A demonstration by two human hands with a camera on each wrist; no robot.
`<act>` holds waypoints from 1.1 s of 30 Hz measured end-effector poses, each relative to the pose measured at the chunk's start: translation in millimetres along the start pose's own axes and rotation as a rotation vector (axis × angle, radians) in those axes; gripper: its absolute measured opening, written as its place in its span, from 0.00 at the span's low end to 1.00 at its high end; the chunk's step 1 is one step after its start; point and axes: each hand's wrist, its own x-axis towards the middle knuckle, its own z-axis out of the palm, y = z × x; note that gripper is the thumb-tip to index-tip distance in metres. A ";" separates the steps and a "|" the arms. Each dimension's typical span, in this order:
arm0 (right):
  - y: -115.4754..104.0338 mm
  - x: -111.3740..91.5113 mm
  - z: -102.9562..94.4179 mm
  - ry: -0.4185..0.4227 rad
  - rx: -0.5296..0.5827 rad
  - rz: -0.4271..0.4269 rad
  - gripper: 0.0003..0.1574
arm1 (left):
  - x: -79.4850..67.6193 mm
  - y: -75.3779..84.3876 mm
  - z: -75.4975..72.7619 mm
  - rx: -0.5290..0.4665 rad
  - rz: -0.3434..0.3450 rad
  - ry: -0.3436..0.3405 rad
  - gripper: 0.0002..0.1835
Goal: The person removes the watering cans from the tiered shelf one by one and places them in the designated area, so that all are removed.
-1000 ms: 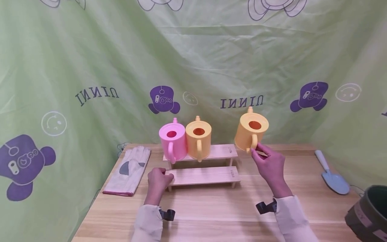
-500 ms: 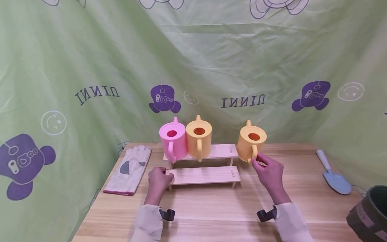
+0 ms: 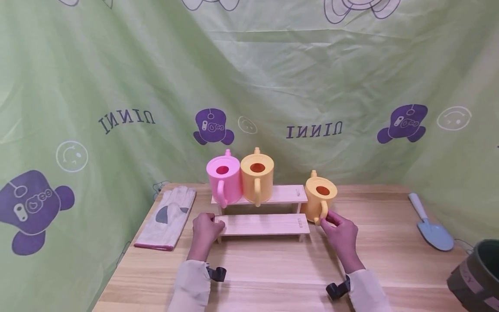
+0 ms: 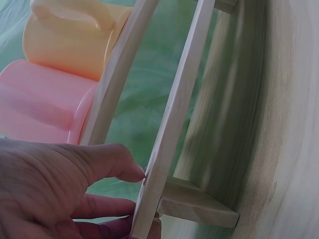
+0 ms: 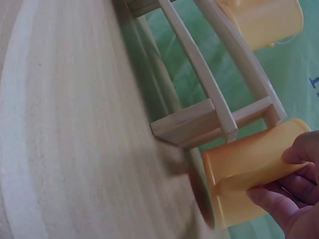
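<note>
Pinched between my right fingers and thumb is the handle of a yellow watering can [image 3: 312,205]. My right hand [image 3: 341,234] holds that can, slightly tilted, at the right end of the two-step wooden rack [image 3: 257,226]. In the right wrist view the can's base [image 5: 212,191] is close to the tabletop; whether it touches, I cannot tell. My left hand [image 3: 204,230] grips the left end of the lower shelf, thumb above and fingers around the edge in the left wrist view. A pink watering can [image 3: 230,185] and a second yellow watering can [image 3: 264,184] stand side by side on the upper shelf.
A pair of pale gloves [image 3: 166,219] lies left of the rack. On the right are a blue hand trowel [image 3: 434,234] and a dark plant pot [image 3: 473,277] at the table's edge. A green printed cloth [image 3: 273,78] hangs behind the wooden table [image 3: 269,268].
My right hand has lowered the yellow watering can from above upper-shelf height to beside the rack's right end, shifting slightly left. My left hand keeps its grip on the lower shelf.
</note>
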 end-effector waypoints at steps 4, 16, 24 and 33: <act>1.1 -1.1 2.4 -0.013 0.016 0.006 0.21 | -0.2 0.0 -0.5 0.004 0.014 0.013 0.14; 2.7 -2.7 2.0 -0.071 -0.023 0.006 0.21 | -0.1 -4.4 -1.9 -0.003 0.022 0.032 0.21; -2.4 0.9 -11.0 -0.171 -0.046 0.046 0.27 | 0.7 -4.3 -0.2 -0.019 0.000 0.021 0.21; -68.4 16.4 -45.9 0.085 0.181 -0.126 0.24 | -1.9 -5.3 1.9 -0.020 0.013 0.047 0.23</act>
